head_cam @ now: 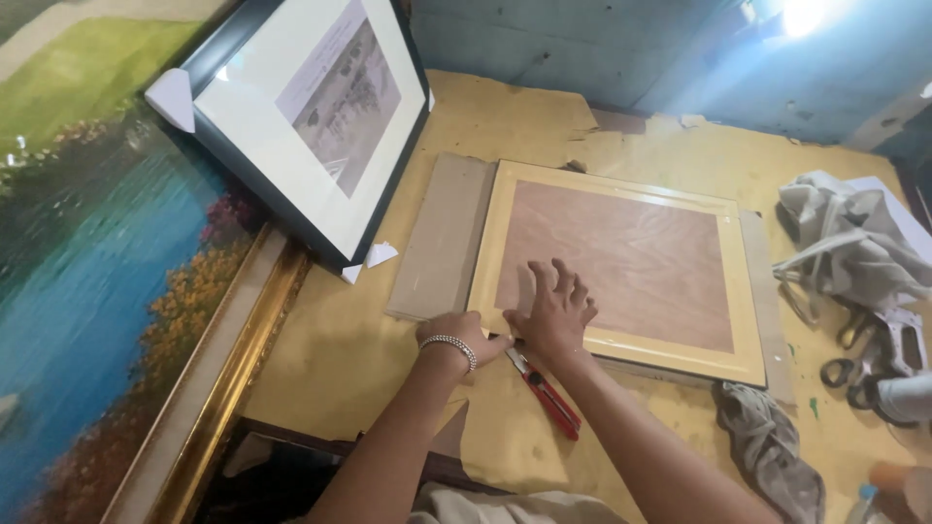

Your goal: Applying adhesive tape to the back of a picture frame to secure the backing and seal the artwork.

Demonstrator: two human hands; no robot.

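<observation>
Plywood is lying under the right hand (555,312), which is resting flat with fingers fanned wide on the near-left part of the backing board (621,262). The palm is bearing on the pale frame (602,342) at its near rail, and the fingers are pointing away from the person, toward the board's centre.

The left hand (464,335), wearing a beaded bracelet (452,343), is sitting just left of the right hand at the frame's near-left corner. Its fingers are curled in; whether they are pinching anything cannot be told, since the right hand is covering that spot.

A red knife (546,390) is lying on the table (340,349) just beside the right wrist, handle toward the person, blade end pointing up and left into the gap between the two hands. Its long axis is running diagonally, from near-right to far-left. The left hand is the nearer one to the blade tip; the right forearm is crossing beside the handle.

The frame is lying face down, long axis running left to right, on cardboard (442,238) that is showing past its left edge. A black-framed print (320,116) is leaning at far left, well apart. A grey rag (767,446) is lying near the frame's near-right corner.
</observation>
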